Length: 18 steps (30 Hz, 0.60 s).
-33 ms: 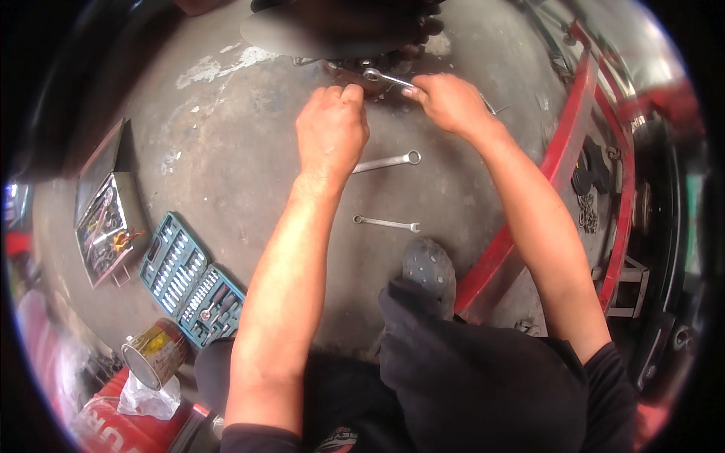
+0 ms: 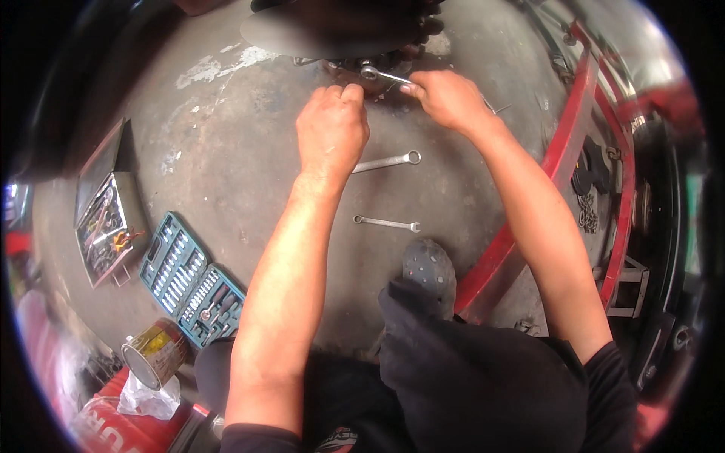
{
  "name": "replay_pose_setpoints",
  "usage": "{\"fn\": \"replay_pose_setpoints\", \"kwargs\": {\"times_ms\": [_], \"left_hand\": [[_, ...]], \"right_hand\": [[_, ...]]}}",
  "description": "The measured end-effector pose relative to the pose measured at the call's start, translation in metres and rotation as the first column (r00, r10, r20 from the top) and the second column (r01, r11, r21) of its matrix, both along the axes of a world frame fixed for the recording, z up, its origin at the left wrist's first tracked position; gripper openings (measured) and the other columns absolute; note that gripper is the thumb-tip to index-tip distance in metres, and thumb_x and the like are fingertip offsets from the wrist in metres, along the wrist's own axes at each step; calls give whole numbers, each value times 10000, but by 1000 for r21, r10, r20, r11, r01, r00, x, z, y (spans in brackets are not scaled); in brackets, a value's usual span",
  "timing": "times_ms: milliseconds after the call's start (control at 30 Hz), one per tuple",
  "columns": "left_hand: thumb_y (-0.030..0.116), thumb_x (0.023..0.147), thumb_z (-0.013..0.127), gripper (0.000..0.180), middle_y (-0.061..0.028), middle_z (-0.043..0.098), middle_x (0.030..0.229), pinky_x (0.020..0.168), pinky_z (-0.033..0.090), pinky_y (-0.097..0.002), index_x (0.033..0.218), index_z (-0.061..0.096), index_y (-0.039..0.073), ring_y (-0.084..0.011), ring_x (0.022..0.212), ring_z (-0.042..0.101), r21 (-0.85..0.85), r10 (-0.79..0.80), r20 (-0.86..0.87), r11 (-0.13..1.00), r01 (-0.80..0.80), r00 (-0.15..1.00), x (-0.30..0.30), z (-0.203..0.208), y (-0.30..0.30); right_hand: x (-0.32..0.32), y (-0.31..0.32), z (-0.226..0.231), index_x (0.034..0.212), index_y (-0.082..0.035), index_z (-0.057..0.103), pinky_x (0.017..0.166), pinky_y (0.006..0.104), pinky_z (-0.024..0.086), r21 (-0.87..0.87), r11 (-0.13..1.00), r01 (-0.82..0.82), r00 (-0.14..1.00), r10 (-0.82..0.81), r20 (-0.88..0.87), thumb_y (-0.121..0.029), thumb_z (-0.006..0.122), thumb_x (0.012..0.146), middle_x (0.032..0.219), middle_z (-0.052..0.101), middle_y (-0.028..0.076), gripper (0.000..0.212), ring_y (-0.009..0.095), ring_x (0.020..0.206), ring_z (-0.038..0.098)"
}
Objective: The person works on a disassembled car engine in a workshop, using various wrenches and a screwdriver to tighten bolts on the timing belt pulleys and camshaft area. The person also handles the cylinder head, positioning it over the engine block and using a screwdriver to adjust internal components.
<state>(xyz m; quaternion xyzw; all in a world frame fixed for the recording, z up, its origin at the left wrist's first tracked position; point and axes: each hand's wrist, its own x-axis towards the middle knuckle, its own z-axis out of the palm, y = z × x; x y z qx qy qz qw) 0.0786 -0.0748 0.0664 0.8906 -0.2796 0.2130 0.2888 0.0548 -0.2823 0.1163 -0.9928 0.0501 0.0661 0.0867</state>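
My right hand (image 2: 451, 98) is closed round one end of a combination wrench (image 2: 393, 78). The wrench's ring end sits at the underside of a dark mechanical part (image 2: 362, 59) at the top of the view. Just left of it my left hand (image 2: 332, 127) is closed, back upward. Its curled fingers hide whatever may be in them. Below the hands a larger wrench (image 2: 389, 161) lies on the floor, partly covered by my left hand and wrist. Nearer to me lies a smaller combination wrench (image 2: 387, 223).
At the left are an open socket set case (image 2: 176, 264), a metal toolbox (image 2: 136, 208) full of tools, and a tin can (image 2: 151, 355). A red metal frame (image 2: 563, 158) runs along my right side. My shoe (image 2: 429, 264) rests beside it.
My right hand and the wrench have shifted very slightly up and to the left. The left hand stays where it was.
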Motion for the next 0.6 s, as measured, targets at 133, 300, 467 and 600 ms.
{"fn": "replay_pose_setpoints", "kwargs": {"times_ms": [133, 300, 467, 600], "left_hand": [[129, 871, 681, 115, -106, 637, 826, 711, 531, -473, 847, 587, 66, -338, 843, 637, 13, -4, -3, 1000, 4, 1000, 1, 0, 1], [131, 874, 676, 112, -108, 640, 830, 712, 530, -475, 851, 589, 65, -341, 849, 637, -13, -10, 15, 1000, 10, 1000, 2, -2, 1], [124, 876, 675, 101, -108, 639, 835, 713, 525, -479, 853, 593, 69, -339, 852, 635, 8, -9, -28, 1000, 9, 1000, 0, -1, -1], [125, 877, 675, 104, -116, 635, 835, 715, 522, -482, 853, 591, 70, -339, 846, 629, 7, -14, -25, 1000, 15, 1000, -1, 1, 1]], "right_hand": [[19, -5, -4, 1056, -125, 717, 846, 513, 530, -65, 998, 8, 999, -5, 50, -499, 496, 1033, 979, 735, 138, 435, 371, 996, 686], [26, -10, -10, 1056, -119, 714, 843, 518, 538, -88, 996, 26, 999, -22, 47, -503, 488, 1035, 978, 739, 142, 446, 372, 988, 695], [18, -10, -30, 1049, -93, 713, 841, 532, 548, -77, 995, 62, 992, -53, 114, -511, 492, 1031, 972, 741, 185, 473, 406, 964, 705], [16, -3, -40, 1035, -77, 708, 814, 541, 558, -15, 995, 95, 993, -94, 66, -513, 486, 1034, 972, 741, 204, 489, 422, 957, 708]]}}
